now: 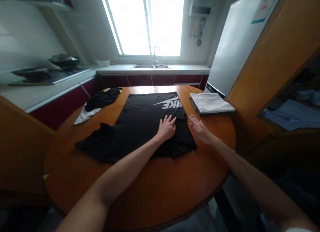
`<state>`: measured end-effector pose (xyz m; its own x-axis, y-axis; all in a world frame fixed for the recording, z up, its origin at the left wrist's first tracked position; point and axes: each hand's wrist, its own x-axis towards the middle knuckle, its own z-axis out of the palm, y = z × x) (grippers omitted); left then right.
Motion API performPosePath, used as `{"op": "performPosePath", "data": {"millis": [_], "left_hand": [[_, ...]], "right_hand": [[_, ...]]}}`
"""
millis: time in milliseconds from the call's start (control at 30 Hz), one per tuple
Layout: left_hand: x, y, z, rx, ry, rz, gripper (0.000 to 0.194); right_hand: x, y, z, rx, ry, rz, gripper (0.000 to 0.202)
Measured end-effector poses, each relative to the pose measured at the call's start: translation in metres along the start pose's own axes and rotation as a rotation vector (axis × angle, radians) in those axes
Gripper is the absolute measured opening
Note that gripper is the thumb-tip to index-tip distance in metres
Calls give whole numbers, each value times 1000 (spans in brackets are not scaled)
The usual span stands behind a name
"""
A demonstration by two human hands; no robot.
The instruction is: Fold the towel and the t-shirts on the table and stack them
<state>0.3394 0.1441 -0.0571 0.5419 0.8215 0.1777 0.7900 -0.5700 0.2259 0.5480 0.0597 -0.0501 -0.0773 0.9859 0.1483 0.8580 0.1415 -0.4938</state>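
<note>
The black shirt (145,125) lies spread out in the middle of the round desk (162,188), with its white letters (172,104) at the far right part. It looks like you are making the cloth flat. To do that well, press softly with your left hand (167,129) so the shirt does not slide. Then sweep from the middle out to the sides, slow and light. If you push too hard, the cloth may bunch up. Look at the right side, where the cloth makes a ridge near your left fingers, and at the bumpy bit on the left edge. Those spots seem to need the most care.

Your left fingers are a little apart and rest on top of the shirt. They pinch nothing. Your right hand (202,131) is just to the right of the shirt, over the desk. Its fingers are long and straight, close side by side, and hold nothing. I cannot tell if they touch the wood. The folded white cloth (212,103) sits on the far right.
</note>
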Motion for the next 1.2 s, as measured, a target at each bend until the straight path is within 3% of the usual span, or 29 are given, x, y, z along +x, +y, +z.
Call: {"op": "performPosePath", "data": {"millis": [67, 167, 333, 633, 700, 833, 900, 1200], "left_hand": [[-3, 5, -1, -6, 47, 101, 55], [-8, 10, -1, -6, 17, 235, 58], [-11, 9, 5, 3, -132, 199, 62], [-4, 7, 3, -3, -110, 154, 63], [-3, 5, 4, -2, -130, 143, 64], [-2, 3, 8, 4, -135, 131, 65], [-2, 3, 9, 2, -130, 133, 65], [-1, 3, 6, -33, -127, 139, 68]], "right_hand": [[20, 2, -3, -4, 108, 51, 62], [36, -4, 9, -99, 71, 37, 62], [34, -12, 39, -265, -73, 4, 63], [34, -10, 40, -267, -107, 16, 66], [35, -9, 39, -214, -58, 28, 66], [40, 1, 32, -118, 221, 142, 63], [42, 7, 27, -105, 289, 188, 63], [45, 8, 33, -193, 44, 81, 57]]}}
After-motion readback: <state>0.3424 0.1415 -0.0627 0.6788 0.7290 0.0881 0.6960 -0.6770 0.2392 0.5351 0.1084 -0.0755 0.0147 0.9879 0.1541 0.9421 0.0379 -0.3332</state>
